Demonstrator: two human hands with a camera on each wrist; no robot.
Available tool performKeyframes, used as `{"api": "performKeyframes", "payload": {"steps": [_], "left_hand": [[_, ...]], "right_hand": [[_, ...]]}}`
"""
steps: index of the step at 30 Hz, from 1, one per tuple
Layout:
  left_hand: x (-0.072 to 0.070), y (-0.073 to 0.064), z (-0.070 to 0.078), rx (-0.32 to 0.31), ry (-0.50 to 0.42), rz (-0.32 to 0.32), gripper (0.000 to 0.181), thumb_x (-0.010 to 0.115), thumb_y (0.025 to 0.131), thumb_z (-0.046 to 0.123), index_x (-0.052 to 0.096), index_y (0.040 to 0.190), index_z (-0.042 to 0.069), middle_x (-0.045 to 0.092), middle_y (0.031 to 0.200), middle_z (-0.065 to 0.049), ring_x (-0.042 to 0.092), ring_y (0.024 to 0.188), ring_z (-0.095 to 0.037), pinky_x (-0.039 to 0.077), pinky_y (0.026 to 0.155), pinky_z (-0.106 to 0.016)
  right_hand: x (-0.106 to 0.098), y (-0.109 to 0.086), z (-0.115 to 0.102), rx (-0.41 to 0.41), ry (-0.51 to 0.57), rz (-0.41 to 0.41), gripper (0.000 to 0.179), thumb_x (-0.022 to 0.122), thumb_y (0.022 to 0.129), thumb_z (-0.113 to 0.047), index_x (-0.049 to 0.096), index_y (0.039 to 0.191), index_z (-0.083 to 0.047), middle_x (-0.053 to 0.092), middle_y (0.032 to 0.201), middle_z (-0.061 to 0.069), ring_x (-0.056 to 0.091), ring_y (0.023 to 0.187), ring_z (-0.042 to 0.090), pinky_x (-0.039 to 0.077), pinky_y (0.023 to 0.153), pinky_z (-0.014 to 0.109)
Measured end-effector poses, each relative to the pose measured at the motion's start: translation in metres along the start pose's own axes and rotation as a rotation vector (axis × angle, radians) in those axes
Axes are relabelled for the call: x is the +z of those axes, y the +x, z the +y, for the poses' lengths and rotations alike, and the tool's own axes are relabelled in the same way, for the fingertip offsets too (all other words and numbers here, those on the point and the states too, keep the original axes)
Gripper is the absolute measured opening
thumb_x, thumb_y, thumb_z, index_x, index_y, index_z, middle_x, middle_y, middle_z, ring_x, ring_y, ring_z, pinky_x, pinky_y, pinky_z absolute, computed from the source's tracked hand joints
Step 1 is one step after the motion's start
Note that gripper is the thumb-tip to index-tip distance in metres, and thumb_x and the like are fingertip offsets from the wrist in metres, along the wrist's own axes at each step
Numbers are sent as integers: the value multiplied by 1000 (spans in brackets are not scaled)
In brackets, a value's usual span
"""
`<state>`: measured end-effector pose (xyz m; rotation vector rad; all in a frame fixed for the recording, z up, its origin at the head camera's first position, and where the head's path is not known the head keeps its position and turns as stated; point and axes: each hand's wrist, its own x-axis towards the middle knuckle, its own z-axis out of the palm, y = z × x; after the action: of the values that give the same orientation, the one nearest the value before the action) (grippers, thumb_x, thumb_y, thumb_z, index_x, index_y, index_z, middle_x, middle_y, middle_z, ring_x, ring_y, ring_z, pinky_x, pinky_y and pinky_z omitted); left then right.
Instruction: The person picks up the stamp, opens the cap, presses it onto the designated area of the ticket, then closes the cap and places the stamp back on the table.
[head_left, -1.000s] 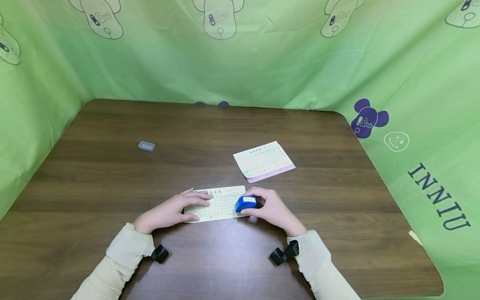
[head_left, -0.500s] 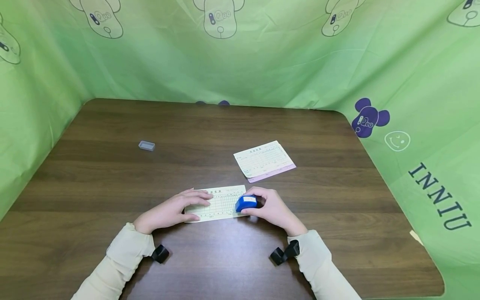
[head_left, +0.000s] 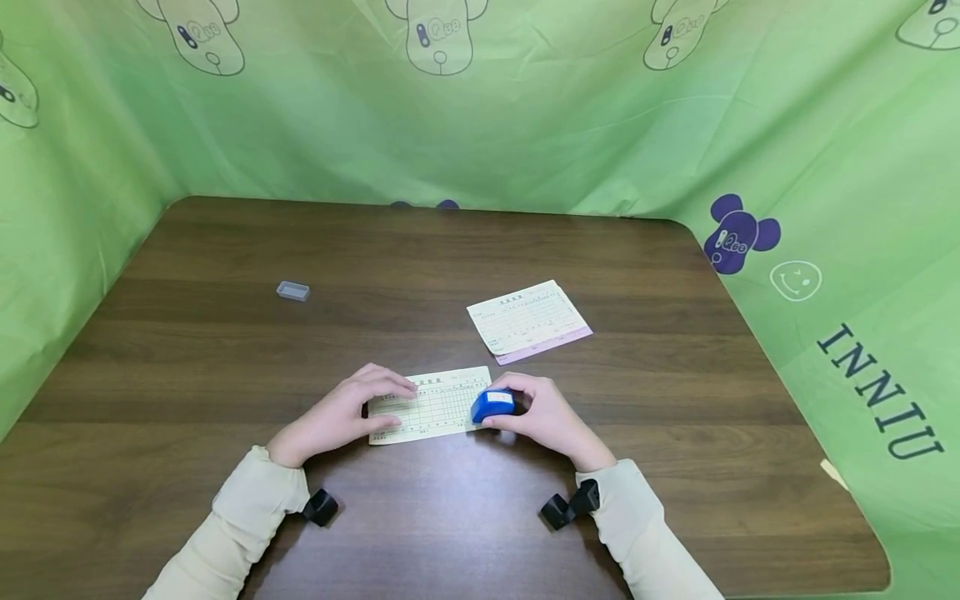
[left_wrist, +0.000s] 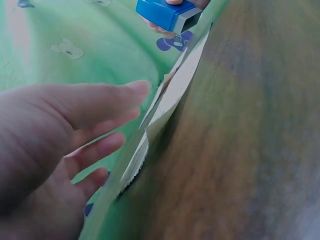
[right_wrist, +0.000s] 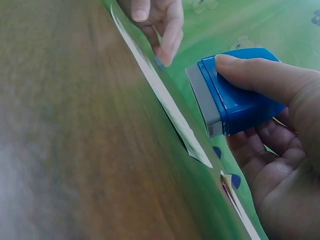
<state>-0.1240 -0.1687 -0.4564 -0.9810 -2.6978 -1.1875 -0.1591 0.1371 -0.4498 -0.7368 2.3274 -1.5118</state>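
My right hand (head_left: 547,417) grips a blue self-inking stamp (right_wrist: 245,92) between thumb and fingers. In the right wrist view the stamp's grey base is apart from the paper below it. Beneath both hands lies a printed receipt form (head_left: 442,406) with a green grid, flat on the table in the head view. My left hand (head_left: 345,412) is over the form's left end with its fingers loosely extended. In the left wrist view, the thumb and fingers (left_wrist: 102,147) hold nothing, and the form's left edge looks slightly raised.
Farther back on the brown table (head_left: 360,250), to the right, lies a second set of forms (head_left: 528,317) with a pink sheet under the white one. A small translucent cap (head_left: 293,291) sits at the back left. A green printed cloth (head_left: 525,142) surrounds the table.
My left hand has lifted off the form, its fingers shifting slightly up and left and uncovering more of the sheet. The right hand with the stamp has stayed almost still.
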Motion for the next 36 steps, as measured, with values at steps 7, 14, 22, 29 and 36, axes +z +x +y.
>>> {"api": "performKeyframes", "payload": {"steps": [7,14,22,29,36], "left_hand": [[-1,1,3,-109,83,129,31,80,78,17,71,108,15,66,106,3,44,94,-13,27,85,-36],[-5,0,0,-230,194,192,31,82,76,22,71,105,17,64,97,3,44,89,-16,23,80,-37],[-7,-2,-4,-343,272,175,35,82,76,28,69,107,17,60,95,1,46,90,-20,23,78,-40],[-8,-3,-6,-375,288,171,34,82,75,29,68,104,15,59,93,1,47,91,-21,25,78,-42],[-8,-3,-6,-407,290,151,33,82,75,28,67,101,15,58,92,1,47,90,-21,27,78,-44]], "right_hand": [[0,0,1,-2,-3,-3,29,81,76,-9,69,102,-5,70,100,10,62,88,11,51,84,19],[0,0,-1,3,-17,1,29,81,76,-10,69,102,-6,70,100,8,62,89,11,50,84,18],[0,0,-2,-2,-12,-2,29,81,76,-9,69,102,-5,69,99,9,62,88,9,50,84,18],[-1,0,-3,6,-10,-2,29,81,76,-10,69,102,-6,69,99,9,62,89,11,50,84,18],[-1,0,-1,3,-14,0,29,81,76,-10,69,102,-6,69,99,9,62,89,11,50,84,18]]}}
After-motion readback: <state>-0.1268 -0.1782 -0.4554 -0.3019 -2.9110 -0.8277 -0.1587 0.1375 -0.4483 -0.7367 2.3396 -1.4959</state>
